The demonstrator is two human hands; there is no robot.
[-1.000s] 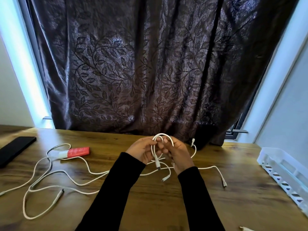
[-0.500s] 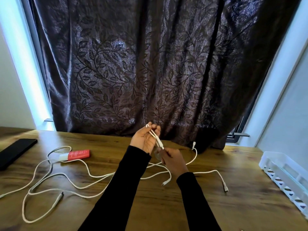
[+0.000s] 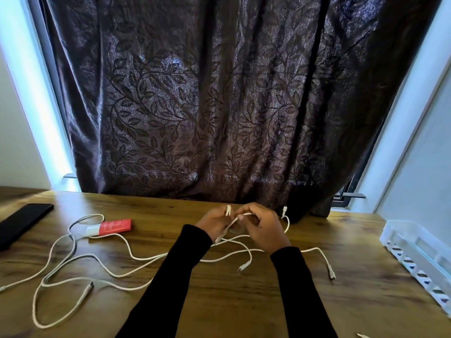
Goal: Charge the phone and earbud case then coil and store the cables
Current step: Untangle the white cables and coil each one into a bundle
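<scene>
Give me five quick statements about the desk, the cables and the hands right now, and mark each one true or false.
1. Both hands hold a white cable above the desk. True: the left hand and right hand pinch the same cable over the desk.
2. The phone is plugged into a cable. False: the phone lies at the left edge with no cable reaching it.
3. A red and white tube lies left of the hands. True: the tube rests on the desk among the loose cables.
4. The white tray holds coiled cables. False: no cable shows in the tray at the right.
5. The curtain is drawn open. False: the curtain hangs shut behind the desk.
</scene>
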